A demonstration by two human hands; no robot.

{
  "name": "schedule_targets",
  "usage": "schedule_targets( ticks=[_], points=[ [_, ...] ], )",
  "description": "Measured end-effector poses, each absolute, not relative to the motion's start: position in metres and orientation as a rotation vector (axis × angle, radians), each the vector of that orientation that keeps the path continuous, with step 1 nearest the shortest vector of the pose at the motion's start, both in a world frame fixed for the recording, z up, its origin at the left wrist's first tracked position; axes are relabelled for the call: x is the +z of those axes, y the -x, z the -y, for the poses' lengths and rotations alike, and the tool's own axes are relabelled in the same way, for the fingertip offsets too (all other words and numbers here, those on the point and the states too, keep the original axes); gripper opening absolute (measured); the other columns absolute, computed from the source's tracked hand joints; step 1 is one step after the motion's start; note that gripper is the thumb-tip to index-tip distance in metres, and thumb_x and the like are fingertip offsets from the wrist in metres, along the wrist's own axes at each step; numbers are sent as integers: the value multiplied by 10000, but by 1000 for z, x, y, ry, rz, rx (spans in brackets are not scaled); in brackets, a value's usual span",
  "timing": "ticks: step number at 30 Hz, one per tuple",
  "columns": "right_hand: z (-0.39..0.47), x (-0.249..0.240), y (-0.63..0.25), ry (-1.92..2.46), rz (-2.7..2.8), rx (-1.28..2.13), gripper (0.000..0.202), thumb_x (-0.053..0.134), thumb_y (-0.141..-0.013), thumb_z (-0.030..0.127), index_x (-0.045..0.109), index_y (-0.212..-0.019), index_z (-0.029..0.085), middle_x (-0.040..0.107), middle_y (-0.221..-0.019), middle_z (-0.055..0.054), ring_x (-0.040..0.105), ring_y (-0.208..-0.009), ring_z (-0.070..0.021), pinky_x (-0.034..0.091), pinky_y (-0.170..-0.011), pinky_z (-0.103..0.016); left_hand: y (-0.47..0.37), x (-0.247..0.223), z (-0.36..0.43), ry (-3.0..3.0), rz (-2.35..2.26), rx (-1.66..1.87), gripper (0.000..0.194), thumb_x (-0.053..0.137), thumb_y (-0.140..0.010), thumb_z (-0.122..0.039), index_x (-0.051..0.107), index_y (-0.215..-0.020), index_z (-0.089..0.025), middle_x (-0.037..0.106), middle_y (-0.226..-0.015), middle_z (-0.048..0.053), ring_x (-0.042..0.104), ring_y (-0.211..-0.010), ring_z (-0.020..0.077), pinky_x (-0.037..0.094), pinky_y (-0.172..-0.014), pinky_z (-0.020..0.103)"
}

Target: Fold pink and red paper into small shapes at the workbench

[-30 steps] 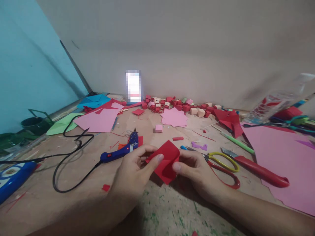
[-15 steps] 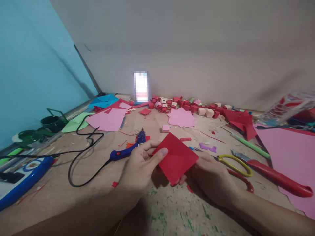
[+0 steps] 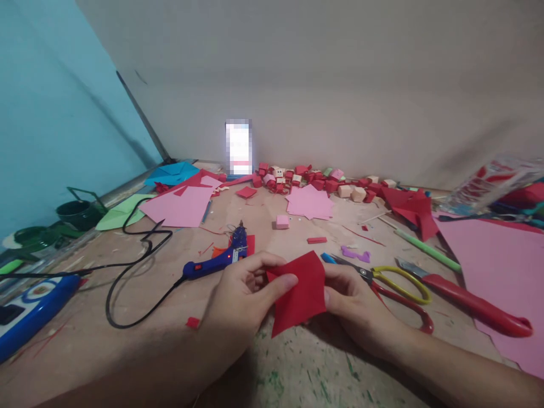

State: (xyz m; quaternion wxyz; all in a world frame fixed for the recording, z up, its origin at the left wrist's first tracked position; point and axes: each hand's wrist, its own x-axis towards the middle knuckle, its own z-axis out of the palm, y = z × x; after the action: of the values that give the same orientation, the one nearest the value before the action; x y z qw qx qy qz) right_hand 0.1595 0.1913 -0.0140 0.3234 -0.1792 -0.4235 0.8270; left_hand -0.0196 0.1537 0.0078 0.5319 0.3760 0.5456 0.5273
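Observation:
A piece of red paper (image 3: 302,297) is held up between both hands, near the middle of the table. My left hand (image 3: 250,294) pinches its left side, thumb on the front face and fingers behind. My right hand (image 3: 352,300) grips the right edge, with the thumb at the front; its other fingers are partly hidden. One corner of the paper points down and to the left. Behind my left hand rests a blue glue gun (image 3: 216,263) with a lit red light. Scissors with yellow and red handles (image 3: 402,283) lie right beside my right hand.
A red-handled cutter (image 3: 476,300) and pink sheets (image 3: 501,260) lie at the right. Star-shaped pink papers (image 3: 310,202) and a small pink box (image 3: 282,221) sit ahead, before many little paper boxes (image 3: 318,184). The black cable (image 3: 111,300) loops at the left, and a lit phone (image 3: 238,147) stands behind.
The red paper has turned and tilted in my hands. My right thumb now shows on its right edge, where it was hidden before. The view has shifted slightly.

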Motion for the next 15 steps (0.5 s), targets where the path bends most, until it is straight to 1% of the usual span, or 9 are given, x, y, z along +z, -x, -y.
schedule_targets(
  ticks=[3, 6, 9, 10, 13, 15],
  points=[
    [-191, -14, -159, 473, 1118, 2180, 239, 824, -874, 324, 769, -1056, 180, 730, -877, -44, 659, -759, -119, 492, -731, -254, 19, 5, -149, -1050, -1389, 1291, 216, 817, -749, -323, 714, -859, -168, 720, -713, 10, 656, -614, 138, 539, -548, 202],
    [-194, -14, -161, 459, 1183, 2186, 246, 797, -900, 330, 758, -1086, 173, 721, -899, -60, 670, -806, -142, 497, -770, -294, 19, 5, -145, -1114, -1346, 1287, 181, 789, -794, -305, 715, -895, -173, 732, -743, 8, 670, -591, 135, 561, -537, 207],
    [-196, -14, -162, 458, 1219, 2183, 283, 776, -916, 358, 745, -1112, 156, 716, -914, -75, 669, -798, -145, 499, -784, -319, 19, 6, -145, -1091, -1276, 1262, 217, 774, -813, -298, 706, -979, -176, 752, -768, 14, 690, -567, 144, 571, -519, 220],
    [-196, -14, -162, 469, 1219, 2177, 294, 777, -914, 359, 742, -1118, 152, 717, -926, -82, 666, -793, -145, 502, -786, -326, 19, 7, -146, -1092, -1267, 1263, 236, 777, -807, -290, 704, -1001, -177, 761, -797, 21, 704, -589, 152, 577, -526, 222],
    [-195, -13, -161, 503, 1178, 2173, 312, 790, -899, 328, 732, -1154, 157, 722, -967, -91, 659, -797, -147, 515, -823, -359, 19, 7, -150, -1126, -1280, 1303, 259, 787, -769, -236, 715, -1011, -181, 777, -924, 46, 751, -768, 187, 614, -648, 239],
    [-195, -11, -159, 513, 1155, 2194, 317, 807, -881, 291, 734, -1162, 164, 727, -955, -83, 659, -792, -145, 519, -829, -357, 19, 6, -151, -1145, -1304, 1320, 254, 787, -747, -202, 727, -993, -181, 776, -960, 53, 753, -853, 200, 619, -734, 249]
  ],
)
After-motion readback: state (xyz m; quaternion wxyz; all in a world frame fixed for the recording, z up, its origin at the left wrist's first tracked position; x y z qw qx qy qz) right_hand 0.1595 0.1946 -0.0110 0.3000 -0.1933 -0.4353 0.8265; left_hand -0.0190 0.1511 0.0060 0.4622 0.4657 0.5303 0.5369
